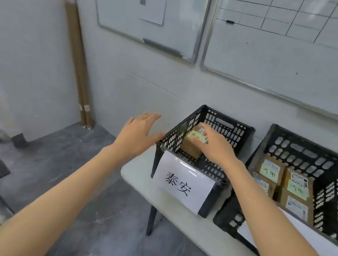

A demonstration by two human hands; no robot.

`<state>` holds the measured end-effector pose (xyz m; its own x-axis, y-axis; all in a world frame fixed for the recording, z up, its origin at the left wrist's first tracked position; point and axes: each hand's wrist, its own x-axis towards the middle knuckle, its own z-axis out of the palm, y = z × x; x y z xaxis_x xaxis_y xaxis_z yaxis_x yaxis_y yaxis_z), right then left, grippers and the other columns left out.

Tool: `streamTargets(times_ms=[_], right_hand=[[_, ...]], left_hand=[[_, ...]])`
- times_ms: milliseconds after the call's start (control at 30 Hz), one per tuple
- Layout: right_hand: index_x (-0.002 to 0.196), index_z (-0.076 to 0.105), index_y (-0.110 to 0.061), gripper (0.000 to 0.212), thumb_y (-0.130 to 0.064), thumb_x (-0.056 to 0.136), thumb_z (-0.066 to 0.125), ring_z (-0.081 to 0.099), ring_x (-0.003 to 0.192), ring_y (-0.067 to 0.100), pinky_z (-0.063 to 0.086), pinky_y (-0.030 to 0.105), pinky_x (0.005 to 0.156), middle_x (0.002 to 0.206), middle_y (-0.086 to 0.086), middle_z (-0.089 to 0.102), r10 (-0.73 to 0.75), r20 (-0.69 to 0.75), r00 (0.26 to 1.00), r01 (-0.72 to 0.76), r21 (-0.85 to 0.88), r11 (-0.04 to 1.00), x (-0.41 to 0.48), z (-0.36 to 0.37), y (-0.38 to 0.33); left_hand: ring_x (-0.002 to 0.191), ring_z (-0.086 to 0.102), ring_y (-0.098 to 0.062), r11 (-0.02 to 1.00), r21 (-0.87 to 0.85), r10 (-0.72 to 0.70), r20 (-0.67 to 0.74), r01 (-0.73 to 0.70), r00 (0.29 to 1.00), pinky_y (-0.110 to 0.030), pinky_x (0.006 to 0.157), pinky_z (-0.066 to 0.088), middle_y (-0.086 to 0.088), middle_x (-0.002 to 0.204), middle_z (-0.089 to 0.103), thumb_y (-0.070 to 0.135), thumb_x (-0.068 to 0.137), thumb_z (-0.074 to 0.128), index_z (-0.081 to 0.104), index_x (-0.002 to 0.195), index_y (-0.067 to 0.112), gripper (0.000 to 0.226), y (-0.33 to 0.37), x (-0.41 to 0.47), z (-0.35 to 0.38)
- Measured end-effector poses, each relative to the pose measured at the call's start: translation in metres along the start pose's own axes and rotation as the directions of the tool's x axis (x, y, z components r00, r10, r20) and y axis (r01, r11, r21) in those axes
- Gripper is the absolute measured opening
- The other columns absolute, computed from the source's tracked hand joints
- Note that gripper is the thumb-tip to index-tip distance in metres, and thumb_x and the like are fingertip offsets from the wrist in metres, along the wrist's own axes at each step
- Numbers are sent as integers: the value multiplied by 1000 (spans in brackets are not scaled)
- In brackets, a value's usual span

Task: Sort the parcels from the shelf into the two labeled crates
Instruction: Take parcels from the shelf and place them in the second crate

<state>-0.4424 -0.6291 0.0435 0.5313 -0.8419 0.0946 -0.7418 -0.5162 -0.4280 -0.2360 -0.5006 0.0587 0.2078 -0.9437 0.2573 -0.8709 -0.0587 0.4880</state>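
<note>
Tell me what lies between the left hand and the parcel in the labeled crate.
In the head view, only the black crate's perforated left wall separates the left hand from the parcel.

an office: wall whiteboards (151, 10), folding table (192, 226), tiled floor (81, 171).

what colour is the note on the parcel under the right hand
Pale yellow-green note with dark handwriting, on a brown parcel; head view.

Two whiteboards (285, 57) on the wall, cardboard tubes (78, 64) leaning beside
</note>
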Motion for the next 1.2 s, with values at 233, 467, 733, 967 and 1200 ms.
streamTargets(times_ms=[233,467,733,967,1200], right_hand=[[149,34,-28,69,-62,92,51,56,120,24,47,41,96,137,4,56,-163,-5,987,163,60,985,-76,0,-95],[147,37,-28,65,-58,92,55,54,123,27,45,44,101,137,4,56,-375,88,923,359,159,920,-119,26,-220],[144,44,-22,62,-52,92,58,58,117,26,45,40,101,132,7,60,-644,117,756,587,315,746,-176,84,-367],[148,36,-27,68,-61,91,53,50,130,23,44,43,102,143,3,51,-786,176,592,694,384,609,-230,143,-484],[153,29,-22,74,-50,92,60,29,145,20,27,37,115,158,0,33,-853,208,478,726,453,517,-286,216,-593]], left_hand=[[148,17,-19,988,58,-133,-122,141,984,-44,118,11,-1,156,33,42,99,48,31,150,20,59,0,-134,-71],[148,18,-21,935,87,-312,-254,343,915,-48,119,13,-3,156,32,47,98,47,28,152,20,63,-30,-248,-143],[143,31,-23,815,93,-491,-413,572,767,-45,116,22,-10,153,37,38,99,49,30,151,14,60,-79,-378,-221],[142,31,-22,692,32,-598,-533,721,598,-43,117,23,-6,154,37,40,99,50,30,151,15,61,-128,-495,-272],[139,37,-23,568,-53,-699,-559,822,447,-35,107,34,-4,156,34,52,89,61,18,154,16,86,-196,-605,-305]])
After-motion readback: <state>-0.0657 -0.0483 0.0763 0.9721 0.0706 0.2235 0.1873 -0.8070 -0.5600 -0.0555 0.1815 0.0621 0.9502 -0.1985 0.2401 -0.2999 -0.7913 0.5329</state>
